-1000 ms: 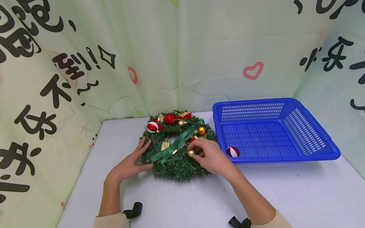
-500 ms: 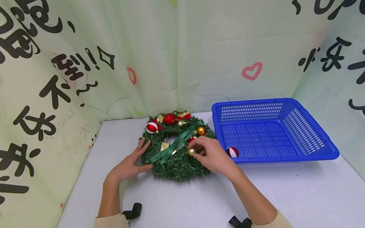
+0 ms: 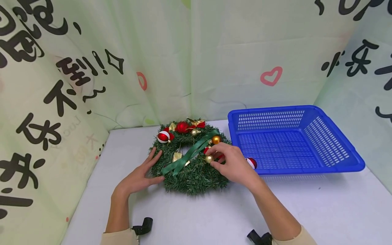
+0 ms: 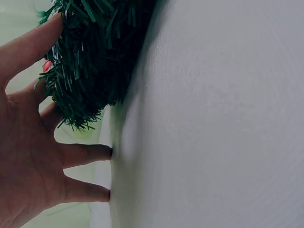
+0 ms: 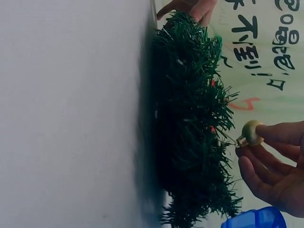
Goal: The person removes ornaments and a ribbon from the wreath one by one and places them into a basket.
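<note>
A green tinsel wreath (image 3: 193,183) lies on the white table, dressed with red, gold and striped baubles, bows and a dark green ribbon (image 3: 191,153). My right hand (image 3: 234,165) pinches a small gold bauble (image 3: 209,159) between thumb and fingers at the wreath's right side. In the right wrist view this gold bauble (image 5: 251,133) shows its metal cap near the tinsel. My left hand (image 3: 141,177) rests with spread fingers against the wreath's left edge. Two of its fingertips reach down to the table in the left wrist view.
A blue plastic basket (image 3: 306,170) stands right of the wreath. Inside its near left corner lies a red and white striped bauble (image 3: 252,162), partly behind my right hand. A printed curtain (image 3: 214,61) encloses the table at the back and sides.
My right hand has shifted slightly right and up with the gold bauble and now covers part of the striped bauble in the basket. The left hand has stayed in place.
</note>
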`<state>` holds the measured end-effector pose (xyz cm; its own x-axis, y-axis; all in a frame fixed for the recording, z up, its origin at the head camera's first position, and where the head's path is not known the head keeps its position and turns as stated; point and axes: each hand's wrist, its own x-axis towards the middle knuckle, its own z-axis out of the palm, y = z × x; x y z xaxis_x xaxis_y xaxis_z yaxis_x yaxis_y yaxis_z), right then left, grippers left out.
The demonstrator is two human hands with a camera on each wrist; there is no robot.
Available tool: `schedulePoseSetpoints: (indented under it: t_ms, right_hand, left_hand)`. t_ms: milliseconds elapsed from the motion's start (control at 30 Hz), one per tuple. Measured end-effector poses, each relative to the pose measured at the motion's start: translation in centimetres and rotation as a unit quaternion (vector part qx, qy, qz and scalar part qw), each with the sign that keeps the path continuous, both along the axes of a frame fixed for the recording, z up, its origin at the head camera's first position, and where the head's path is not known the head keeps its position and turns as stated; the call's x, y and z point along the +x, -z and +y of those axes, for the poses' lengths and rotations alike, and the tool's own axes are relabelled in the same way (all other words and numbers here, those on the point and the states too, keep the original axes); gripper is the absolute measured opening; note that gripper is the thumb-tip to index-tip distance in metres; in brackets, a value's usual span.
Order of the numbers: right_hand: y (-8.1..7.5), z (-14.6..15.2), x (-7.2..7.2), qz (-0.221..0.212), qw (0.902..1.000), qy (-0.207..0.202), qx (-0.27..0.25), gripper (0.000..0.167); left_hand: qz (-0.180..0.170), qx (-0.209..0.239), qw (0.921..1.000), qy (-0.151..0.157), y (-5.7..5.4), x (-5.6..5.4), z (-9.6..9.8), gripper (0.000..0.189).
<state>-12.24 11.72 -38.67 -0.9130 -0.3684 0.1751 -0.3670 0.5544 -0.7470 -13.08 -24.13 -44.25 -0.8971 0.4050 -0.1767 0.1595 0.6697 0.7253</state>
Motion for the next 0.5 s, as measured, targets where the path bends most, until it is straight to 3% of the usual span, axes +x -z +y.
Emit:
schedulePoseSetpoints:
  t_ms: [500]
  right_hand:
    - [-0.8,1.1,-0.3,0.0,0.9997,0.02,-0.011,0.027]
  left_hand:
    - [-0.002,0.0,1.0,0.0,-0.1,0.0,0.0,0.095]
